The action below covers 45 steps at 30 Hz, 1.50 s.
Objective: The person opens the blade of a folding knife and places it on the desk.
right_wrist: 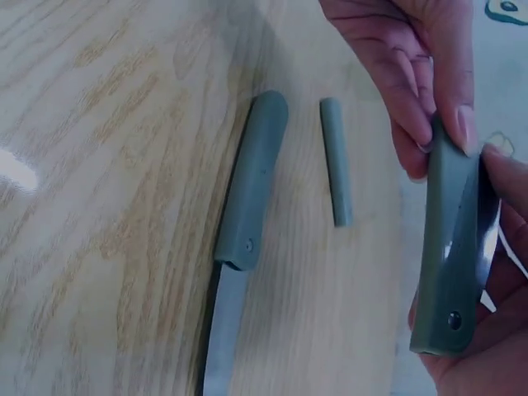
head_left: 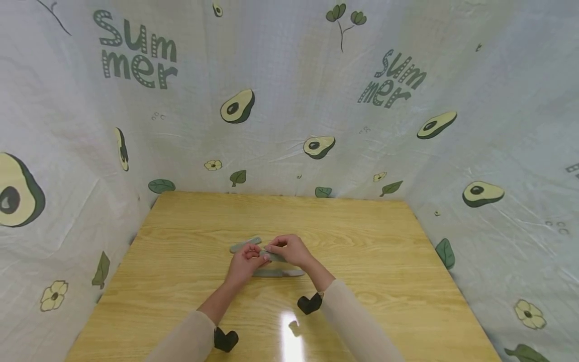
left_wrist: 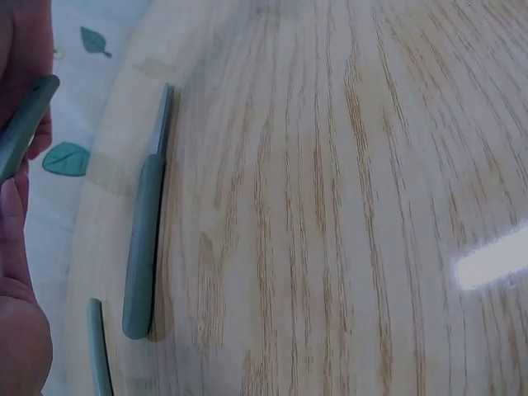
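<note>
A green-handled folding knife [right_wrist: 441, 247] is held up between both hands, its blade [right_wrist: 488, 223] lying partly out along the handle. My left hand [head_left: 244, 262] grips the knife's left end in the head view. From the other side my right hand [head_left: 293, 250] pinches it with thumb and fingers. Just below them on the table lies a second folding knife [head_left: 268, 273], blade out and pointing right. Behind the left hand rests another green piece [head_left: 244, 245], a knife handle by its look; no blade shows on it.
The wooden table [head_left: 362, 241] has patterned cloth [head_left: 280, 75] hanging at its back and sides. A dark heart-shaped piece [head_left: 309, 303] sits at the right wrist, a similar one [head_left: 225, 340] at the left. Light glares off the front of the table.
</note>
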Tool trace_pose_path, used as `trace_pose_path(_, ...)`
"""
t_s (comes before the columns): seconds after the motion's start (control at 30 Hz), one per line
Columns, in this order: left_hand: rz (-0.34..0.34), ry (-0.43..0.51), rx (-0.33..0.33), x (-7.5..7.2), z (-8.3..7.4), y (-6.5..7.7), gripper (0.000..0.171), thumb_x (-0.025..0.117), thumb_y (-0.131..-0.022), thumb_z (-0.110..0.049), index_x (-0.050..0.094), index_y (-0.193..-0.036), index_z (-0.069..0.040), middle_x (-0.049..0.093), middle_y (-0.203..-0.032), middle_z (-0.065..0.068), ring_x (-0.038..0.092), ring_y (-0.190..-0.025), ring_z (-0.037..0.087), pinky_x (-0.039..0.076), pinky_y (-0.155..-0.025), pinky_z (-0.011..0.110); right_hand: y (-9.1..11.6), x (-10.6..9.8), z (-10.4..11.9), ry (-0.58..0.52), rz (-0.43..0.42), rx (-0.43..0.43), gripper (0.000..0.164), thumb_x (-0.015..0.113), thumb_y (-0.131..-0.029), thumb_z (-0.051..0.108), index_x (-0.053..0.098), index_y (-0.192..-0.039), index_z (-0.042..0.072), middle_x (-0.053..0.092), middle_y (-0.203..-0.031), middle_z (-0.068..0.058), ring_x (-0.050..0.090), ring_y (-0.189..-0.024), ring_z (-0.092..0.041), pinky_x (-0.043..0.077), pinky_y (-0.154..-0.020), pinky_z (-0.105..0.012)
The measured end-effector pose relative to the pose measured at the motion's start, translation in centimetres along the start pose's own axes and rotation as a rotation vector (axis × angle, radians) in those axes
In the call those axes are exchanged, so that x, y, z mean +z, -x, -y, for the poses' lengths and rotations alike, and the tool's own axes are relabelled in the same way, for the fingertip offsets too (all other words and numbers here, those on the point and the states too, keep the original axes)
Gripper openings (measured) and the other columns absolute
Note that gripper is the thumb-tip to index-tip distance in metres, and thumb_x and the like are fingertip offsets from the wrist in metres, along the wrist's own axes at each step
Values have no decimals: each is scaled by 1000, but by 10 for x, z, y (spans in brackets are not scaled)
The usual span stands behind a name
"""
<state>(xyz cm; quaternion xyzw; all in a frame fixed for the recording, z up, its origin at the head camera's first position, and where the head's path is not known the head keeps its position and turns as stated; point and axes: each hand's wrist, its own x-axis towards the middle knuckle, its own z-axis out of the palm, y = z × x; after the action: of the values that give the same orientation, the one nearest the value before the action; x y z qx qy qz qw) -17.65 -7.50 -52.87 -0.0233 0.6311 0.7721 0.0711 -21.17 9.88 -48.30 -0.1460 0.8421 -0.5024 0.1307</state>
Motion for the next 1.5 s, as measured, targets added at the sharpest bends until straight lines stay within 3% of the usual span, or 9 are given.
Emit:
trace_pose_path(0.1,15,-10,13,0,0,1,19,67,-87,3,53,-99,4,64,-79,5,72,-84,29,57,-86,45,0,0,-1,-7,17,8,18,68,-91,31,75,-91,15,72,-93,-1,60,-83,-10,50,-69,-25)
trace_pose_path(0.2,16,4,13,0,-1,2,22,68,-86,2,53,-102,4,63,-80,4,72,-82,24,56,-88,45,1,-2,-1,-59,-21,17,20,68,-91,30,76,-95,12,73,-98,-4,62,-86,-11,52,-71,-26)
trace_pose_path(0.4,6,47,-8,1,-2,1,23,68,-86,3,52,-102,5,64,-80,1,71,-74,12,60,-81,33,9,-16,13,-174,-134,47,26,67,-92,24,74,-101,1,74,-105,-11,65,-93,-11,54,-84,-31)
trace_pose_path(0.53,-5,65,4,-1,-1,0,23,68,-86,5,52,-102,6,64,-80,0,71,-73,11,61,-77,28,20,-31,27,-212,-186,60,22,66,-92,18,72,-98,-2,74,-97,-8,62,-87,-8,53,-82,-26)
trace_pose_path(0.7,-43,86,32,-5,-3,0,22,67,-85,6,53,-102,8,63,-80,-2,70,-72,9,60,-74,25,23,-44,17,-246,-222,64,17,67,-92,16,69,-95,-1,69,-87,4,57,-79,-6,49,-73,-22)
trace_pose_path(0.9,-83,139,39,-10,-2,1,21,68,-84,7,54,-100,5,63,-77,0,69,-72,9,61,-74,26,23,-51,-9,-293,-211,47,16,66,-92,11,66,-96,-4,69,-82,3,58,-73,-5,48,-66,-18)
trace_pose_path(1.13,-168,257,84,-10,-5,0,23,66,-85,9,50,-102,10,62,-79,1,69,-74,10,61,-75,27,24,-44,-42,-448,-280,66,11,66,-92,10,60,-88,2,70,-72,8,42,-55,-8,34,-53,-22)
trace_pose_path(1.23,-190,305,96,-9,-7,1,26,66,-86,8,47,-105,11,63,-81,2,69,-77,10,60,-76,27,27,-37,-46,-531,-339,69,12,68,-90,13,60,-85,5,72,-74,6,44,-55,-6,36,-54,-22)
trace_pose_path(1.5,-254,351,110,-3,-11,1,17,62,-89,7,50,-98,-1,60,-79,-1,70,-75,9,60,-75,23,33,-19,-46,-721,-443,138,17,69,-89,14,57,-78,14,73,-75,8,48,-56,-4,40,-52,-17)
